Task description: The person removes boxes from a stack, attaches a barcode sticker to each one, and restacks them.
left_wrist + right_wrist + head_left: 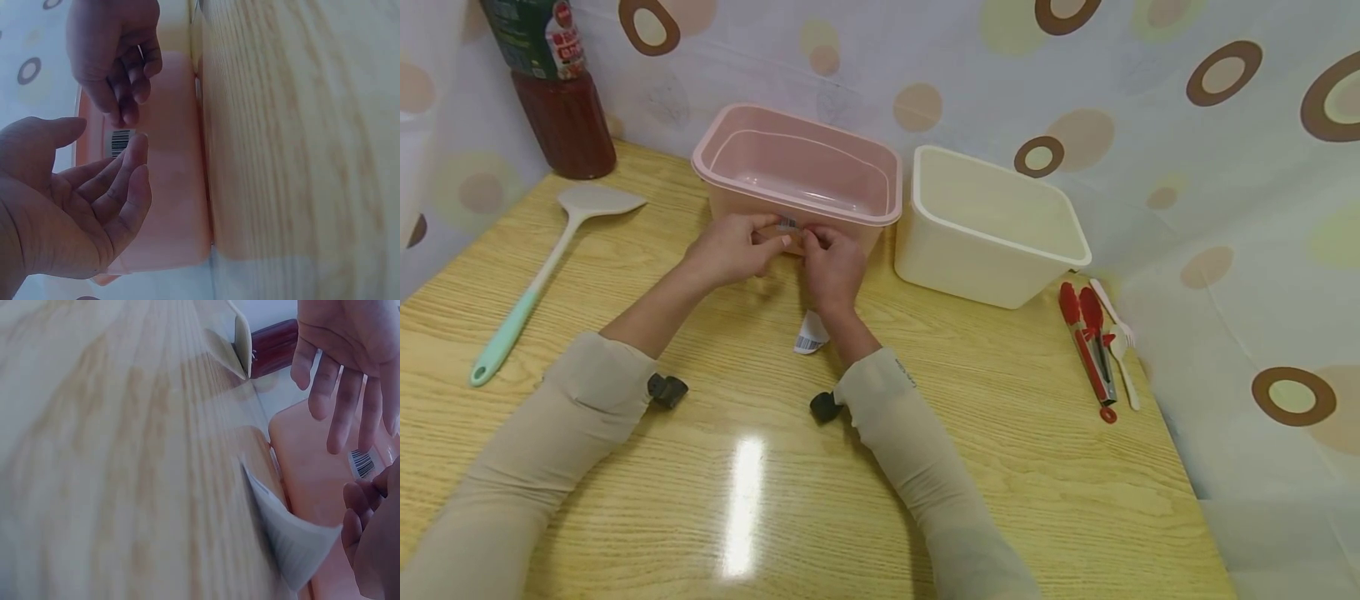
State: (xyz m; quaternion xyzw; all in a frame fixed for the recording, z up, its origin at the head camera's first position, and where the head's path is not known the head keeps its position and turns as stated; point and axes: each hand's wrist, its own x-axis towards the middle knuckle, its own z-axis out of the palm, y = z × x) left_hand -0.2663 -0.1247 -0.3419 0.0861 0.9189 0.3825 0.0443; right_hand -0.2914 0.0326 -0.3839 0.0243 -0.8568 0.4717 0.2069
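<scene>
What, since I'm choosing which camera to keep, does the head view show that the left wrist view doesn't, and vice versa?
Only the head view: spatula, bottle, tongs, fork, spoon and loose label.

Only the left wrist view: the palm side of the left hand.

Both: pink bin, its barcode sticker, right hand, table, spotted backdrop and, apparently, the cream bin.

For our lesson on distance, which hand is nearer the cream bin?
Right. The right hand is left of the cream bin, by the pink bin; the left hand is farther left.
</scene>
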